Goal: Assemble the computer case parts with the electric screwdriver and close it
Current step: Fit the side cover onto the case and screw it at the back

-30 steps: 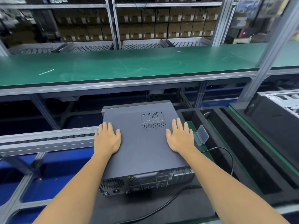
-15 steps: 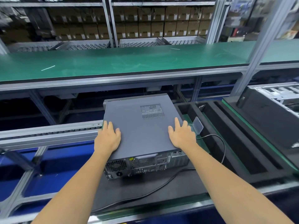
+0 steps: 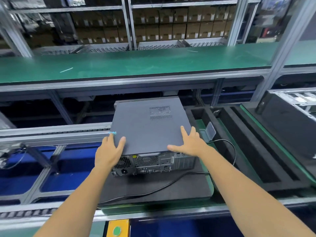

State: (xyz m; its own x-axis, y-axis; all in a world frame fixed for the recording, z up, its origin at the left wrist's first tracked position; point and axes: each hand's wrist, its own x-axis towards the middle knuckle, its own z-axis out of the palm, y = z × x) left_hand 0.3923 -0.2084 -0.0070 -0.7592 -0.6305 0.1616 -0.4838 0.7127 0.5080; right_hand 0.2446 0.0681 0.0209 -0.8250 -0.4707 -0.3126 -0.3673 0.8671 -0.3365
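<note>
A dark grey computer case [image 3: 147, 129] lies flat on a black mat [image 3: 153, 187], its cover panel on top and its rear ports facing me. My left hand [image 3: 109, 151] rests at the near left corner of the cover, thumb on top and fingers along the left edge. My right hand [image 3: 189, 142] lies flat on the near right corner with straight fingers. Both hands touch the cover. No electric screwdriver is in view.
A black cable [image 3: 227, 151] runs from the case's right side and across the mat. Black foam trays [image 3: 248, 142] lie to the right, with another open case [image 3: 294, 115] beyond. A small clear box [image 3: 209, 131] stands beside the case. A green shelf [image 3: 136, 64] spans the back.
Both hands have slid toward me along the cover, from its middle to its near corners. The camera has pulled back, so the case sits farther away.
</note>
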